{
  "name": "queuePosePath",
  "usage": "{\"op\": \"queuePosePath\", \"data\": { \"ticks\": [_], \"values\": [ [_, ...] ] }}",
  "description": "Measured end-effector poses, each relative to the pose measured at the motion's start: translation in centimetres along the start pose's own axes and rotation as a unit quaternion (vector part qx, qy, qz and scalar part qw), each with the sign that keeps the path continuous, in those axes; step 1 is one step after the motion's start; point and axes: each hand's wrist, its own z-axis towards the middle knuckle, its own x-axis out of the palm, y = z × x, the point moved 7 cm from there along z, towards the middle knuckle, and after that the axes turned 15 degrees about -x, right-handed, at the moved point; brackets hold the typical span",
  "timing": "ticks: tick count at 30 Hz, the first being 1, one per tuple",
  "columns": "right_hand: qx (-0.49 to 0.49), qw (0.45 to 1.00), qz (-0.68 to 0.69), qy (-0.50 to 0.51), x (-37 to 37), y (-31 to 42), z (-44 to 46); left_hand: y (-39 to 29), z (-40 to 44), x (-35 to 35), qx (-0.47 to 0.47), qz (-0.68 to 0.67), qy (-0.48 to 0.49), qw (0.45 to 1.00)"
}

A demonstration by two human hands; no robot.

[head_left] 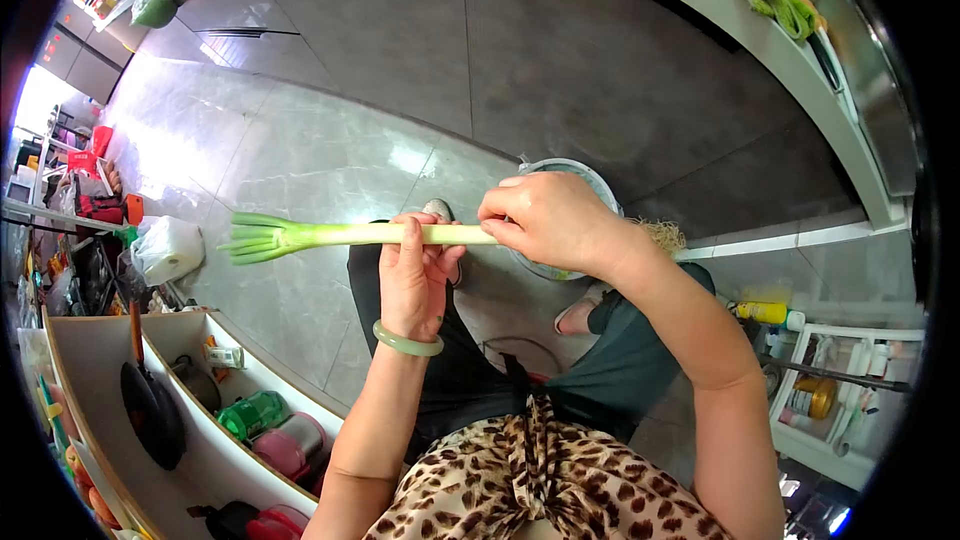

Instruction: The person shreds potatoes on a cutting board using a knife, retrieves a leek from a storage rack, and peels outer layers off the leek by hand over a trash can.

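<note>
A long leek (350, 234) lies level across both hands, its trimmed green leaves fanned out to the left. My left hand (415, 270) is closed around the middle of the stalk, with a pale green bangle (408, 340) on that wrist. Over the white part, my right hand (550, 218) pinches the stalk between thumb and fingers. Stringy roots (660, 235) show past my right wrist; the stretch of stalk between is hidden by hand and forearm. Beneath my right hand stands a round bin (590, 178), partly covered, its contents mostly hidden.
Dark cabinet fronts (560, 50) rise ahead. To the left, an open shelf unit (225, 335) holds a black pan (152, 415) and a green bottle (253, 414). A white bag (167, 250) sits on the tiled floor (290, 150). A white rack (800, 380) with jars stands at right.
</note>
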Motion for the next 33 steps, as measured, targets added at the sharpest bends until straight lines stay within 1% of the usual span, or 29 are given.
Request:
{"op": "queuePosePath", "data": {
  "ticks": [2, 6, 8, 15, 17, 24, 26, 27, 29, 31, 33],
  "values": [
    [0.006, 0.999, -0.035, 0.023, 0.2, 0.2, -0.1, -0.3, -0.3, 0.3, 0.011, 0.018, -0.003, 1.0],
    [0.004, 0.997, -0.052, 0.054, 0.2, 0.8, 0.1, -0.4, -0.5, 0.6, 0.023, 0.044, -0.009, 0.999],
    [-0.042, 0.993, -0.077, 0.074, 0.3, 1.4, 0.2, -0.8, -0.7, 1.1, 0.037, 0.072, 0.001, 0.997],
    [-0.058, 0.991, -0.088, 0.077, 0.4, 1.5, 0.2, -1.1, -0.7, 1.1, 0.021, 0.107, 0.006, 0.994],
    [-0.025, 0.997, -0.033, 0.072, 0.1, 1.2, 0.1, -1.2, -0.8, 1.3, 0.022, 0.113, 0.012, 0.993],
    [-0.018, 0.997, -0.03, 0.069, 0.5, 0.5, 0.3, -1.6, -0.6, 1.6, 0.017, 0.117, 0.012, 0.993],
    [0.024, 0.995, 0.074, 0.065, 0.8, -0.4, -0.1, -1.8, -0.3, 1.3, 0.012, 0.126, -0.02, 0.992],
    [0.024, 0.995, 0.074, 0.067, 0.7, -0.4, -0.4, -1.8, -0.1, 1.5, 0.012, 0.124, -0.02, 0.992],
    [0.016, 0.997, 0.07, 0.027, 0.3, -0.2, -0.7, -2.1, 0.2, 1.4, 0.011, 0.107, -0.037, 0.994],
    [0.024, 0.996, 0.086, 0.03, 0.8, -1.0, -1.0, -2.1, 0.3, 1.4, -0.007, 0.087, -0.018, 0.996],
    [0.033, 0.994, 0.101, 0.033, 1.1, -2.0, -1.2, -2.1, 0.5, 1.8, -0.026, 0.066, 0.025, 0.997]
  ]
}}
